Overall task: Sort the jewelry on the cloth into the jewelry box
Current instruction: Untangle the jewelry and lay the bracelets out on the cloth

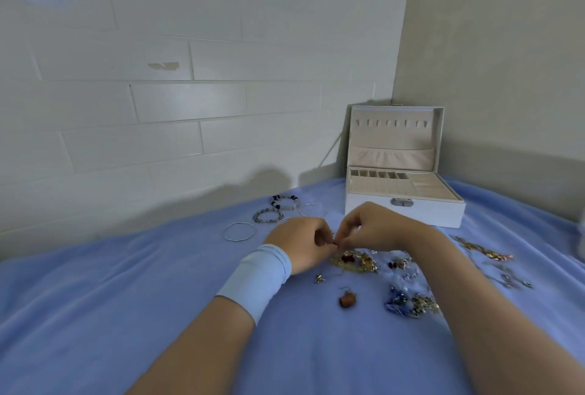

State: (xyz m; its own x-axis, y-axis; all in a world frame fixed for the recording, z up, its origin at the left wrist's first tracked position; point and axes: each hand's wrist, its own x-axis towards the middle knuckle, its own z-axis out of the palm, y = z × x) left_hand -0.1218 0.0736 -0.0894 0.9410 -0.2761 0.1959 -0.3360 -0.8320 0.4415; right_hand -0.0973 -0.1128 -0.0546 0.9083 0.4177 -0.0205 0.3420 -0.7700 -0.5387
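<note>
while both hands meet at the centre of the frame, the left hand (300,244) and right hand (372,227) pinch their curled fingertips together on a tiny piece (335,243) too small to identify, just above a gold tangle of jewelry (356,261) on the blue cloth (126,299). a silver bangle (238,240) and a beaded bracelet (268,221) lie left of the hands; the white jewelry box (405,214) stands open at centre right, apart from them.

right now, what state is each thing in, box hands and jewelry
jewelry box: open, lid upright, compartments look empty
left hand: pinches a small piece, too small to identify
right hand: pinches the same small piece
gold tangle: heaped on the cloth beside the hands
silver bangle: flat on the cloth, untouched
red earring: loose on the cloth
</note>
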